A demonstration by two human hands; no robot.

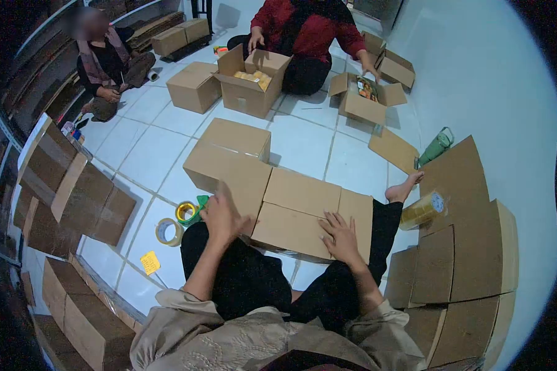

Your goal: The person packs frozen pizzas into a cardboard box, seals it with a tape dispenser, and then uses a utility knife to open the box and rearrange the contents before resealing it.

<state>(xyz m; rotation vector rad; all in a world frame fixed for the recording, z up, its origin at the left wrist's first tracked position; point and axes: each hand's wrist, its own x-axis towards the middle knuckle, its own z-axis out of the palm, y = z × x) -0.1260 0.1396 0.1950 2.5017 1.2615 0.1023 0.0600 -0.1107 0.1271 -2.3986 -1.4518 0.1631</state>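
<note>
A cardboard box (291,232) lies in front of my legs, its top flaps folded flat and a side flap spread out at its left. My right hand (341,238) rests on the top with its fingers spread, holding nothing. Over the left part of the cardboard is my left hand (223,216), slightly blurred, beside a green tape dispenser (202,207). Whether its fingers touch the dispenser cannot be made out. A roll of tape (168,232) and a yellow note (150,263) lie on the tiles to the left.
A closed box (229,142) stands just beyond. Two people sit farther back, one beside open boxes (247,93). Folded cardboard stands at left (80,198) and right (464,247). A stack of tape rolls (422,210) and a green bottle (436,147) are at right.
</note>
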